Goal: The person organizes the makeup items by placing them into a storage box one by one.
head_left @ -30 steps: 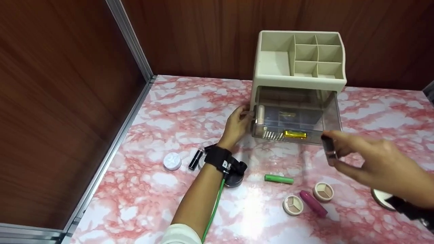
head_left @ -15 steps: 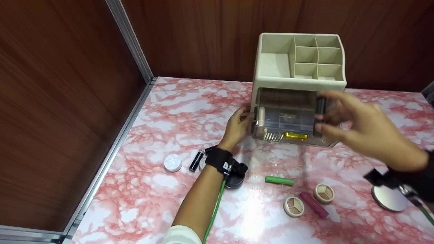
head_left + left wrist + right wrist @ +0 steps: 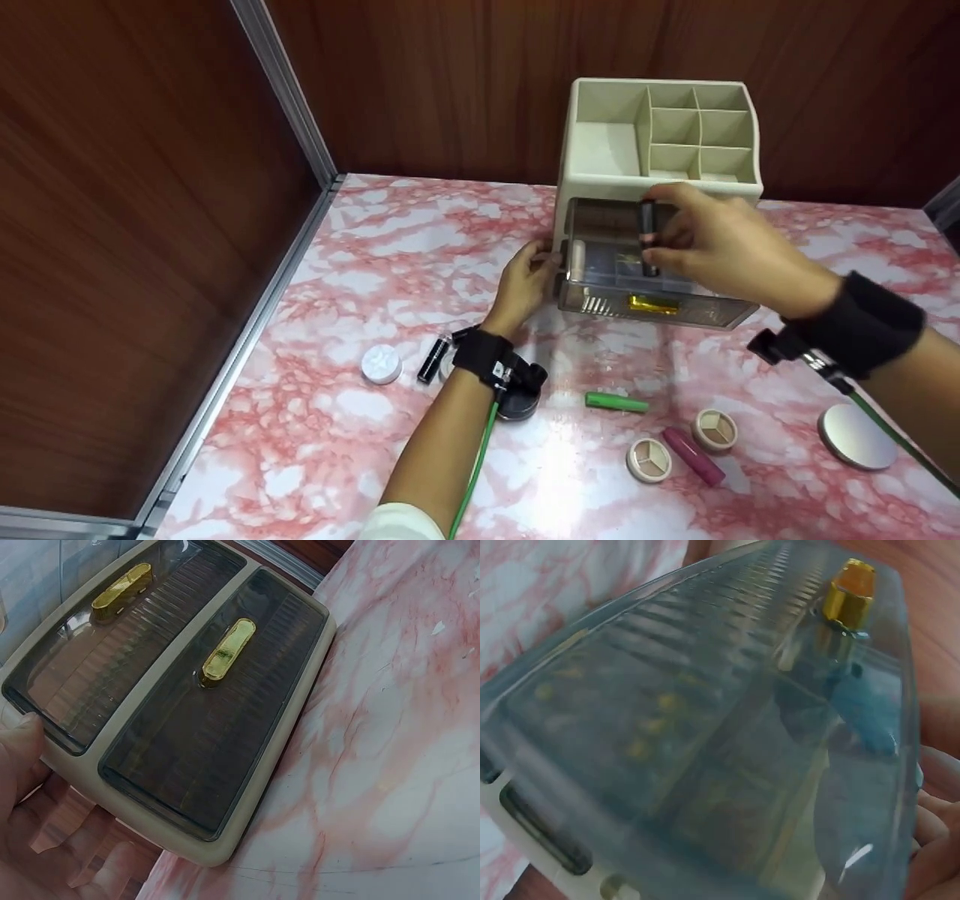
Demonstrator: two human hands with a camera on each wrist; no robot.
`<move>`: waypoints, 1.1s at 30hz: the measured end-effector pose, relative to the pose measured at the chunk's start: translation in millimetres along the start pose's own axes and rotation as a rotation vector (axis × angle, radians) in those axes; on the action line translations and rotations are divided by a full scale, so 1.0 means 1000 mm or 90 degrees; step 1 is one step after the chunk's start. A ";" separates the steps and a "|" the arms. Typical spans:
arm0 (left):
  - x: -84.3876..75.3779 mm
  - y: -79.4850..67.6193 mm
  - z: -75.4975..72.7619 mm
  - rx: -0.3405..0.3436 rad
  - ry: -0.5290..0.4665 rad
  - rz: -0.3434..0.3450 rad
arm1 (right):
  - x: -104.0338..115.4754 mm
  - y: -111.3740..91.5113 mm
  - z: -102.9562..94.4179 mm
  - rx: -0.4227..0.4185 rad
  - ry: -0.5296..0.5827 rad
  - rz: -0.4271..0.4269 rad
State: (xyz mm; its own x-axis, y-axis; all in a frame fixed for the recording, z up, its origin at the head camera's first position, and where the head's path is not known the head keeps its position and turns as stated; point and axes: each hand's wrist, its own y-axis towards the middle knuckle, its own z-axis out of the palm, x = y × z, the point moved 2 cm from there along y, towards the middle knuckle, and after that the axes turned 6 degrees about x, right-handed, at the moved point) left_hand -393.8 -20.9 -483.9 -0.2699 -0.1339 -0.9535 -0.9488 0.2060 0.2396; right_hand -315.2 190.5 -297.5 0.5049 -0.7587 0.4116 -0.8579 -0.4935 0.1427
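My right hand (image 3: 739, 244) pinches a slim black lipstick-like tube (image 3: 647, 225) between thumb and fingers. It holds the tube upright over a smoky clear drawer (image 3: 705, 311), which is pulled out of a cream cosmetics organizer (image 3: 600, 181). A pale tube (image 3: 577, 260) stands inside at the drawer's left. In the right wrist view the drawer's gold handle (image 3: 851, 596) shows, and the fingers are partly hidden behind its wall. My left hand (image 3: 521, 281) rests against the organizer's left side; in the left wrist view its thumb touches the front frame, beside two lower drawers with gold handles.
Several items lie on the pink marbled table: a green tube (image 3: 616, 402), a magenta tube (image 3: 694, 456), two round palettes (image 3: 649, 460), a silver round lid (image 3: 859, 436), a white round jar (image 3: 382, 364) and a black tube (image 3: 433, 360). Wooden panels stand behind and left.
My right hand has moved left with the black tube, from the drawer's front right corner to over its middle. The left hand has stayed on the organizer's side.
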 end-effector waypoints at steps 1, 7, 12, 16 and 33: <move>0.000 0.000 0.000 0.000 -0.004 -0.001 | 0.001 0.003 0.002 0.010 0.003 -0.007; 0.001 0.000 -0.001 -0.004 -0.003 -0.002 | 0.005 0.018 0.017 0.039 -0.014 -0.027; 0.001 0.000 -0.001 -0.006 -0.004 -0.003 | 0.006 0.028 0.027 0.066 -0.034 -0.025; 0.002 -0.001 -0.001 -0.006 -0.008 0.001 | 0.006 0.032 0.034 0.085 -0.030 -0.027; 0.001 0.001 0.001 -0.004 0.001 0.009 | 0.005 0.038 0.041 0.153 -0.051 0.021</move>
State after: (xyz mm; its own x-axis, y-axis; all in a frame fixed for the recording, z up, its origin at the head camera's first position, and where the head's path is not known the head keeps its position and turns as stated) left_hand -394.9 -20.3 -485.0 -0.2833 -0.1323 -0.9499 -0.9459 0.2017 0.2540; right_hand -341.5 150.4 -326.9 0.4911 -0.8027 0.3386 -0.8316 -0.5476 -0.0921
